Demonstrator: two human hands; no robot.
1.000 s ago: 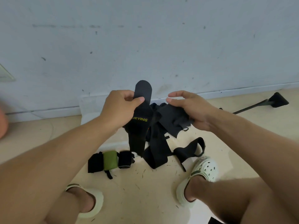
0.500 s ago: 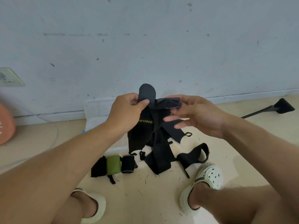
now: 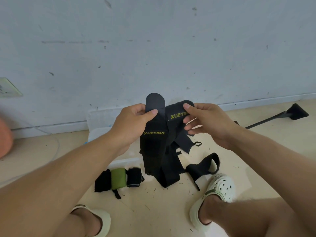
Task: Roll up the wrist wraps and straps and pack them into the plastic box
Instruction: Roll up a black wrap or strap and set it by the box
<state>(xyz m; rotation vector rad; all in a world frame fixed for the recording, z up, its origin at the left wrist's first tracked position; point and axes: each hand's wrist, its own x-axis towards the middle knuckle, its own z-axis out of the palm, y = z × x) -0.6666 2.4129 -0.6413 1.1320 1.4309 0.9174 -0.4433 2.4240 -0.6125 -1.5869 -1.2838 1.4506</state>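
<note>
My left hand [image 3: 131,124] pinches the upper end of a black wrist wrap [image 3: 153,144] with yellow XUEYING lettering; the wrap hangs down toward the floor. My right hand [image 3: 205,122] pinches the top of a second black wrist wrap [image 3: 177,115] with the same lettering, right beside the first. Under them lies a pile of black straps [image 3: 169,175] and a looped black strap [image 3: 205,165]. A clear plastic box [image 3: 97,120] stands against the wall behind my left hand, mostly hidden.
On the floor to the left lie a black bundle [image 3: 102,181], a green roll [image 3: 118,177] and a rolled dark wrap [image 3: 134,177]. My feet in white clogs [image 3: 220,187] flank the pile. A black stand leg [image 3: 280,115] runs along the right. An orange object [image 3: 5,139] sits far left.
My right hand has lifted the second wrap's end up beside the first, turning it so its lettering shows. My left hand keeps its hold on the first wrap.
</note>
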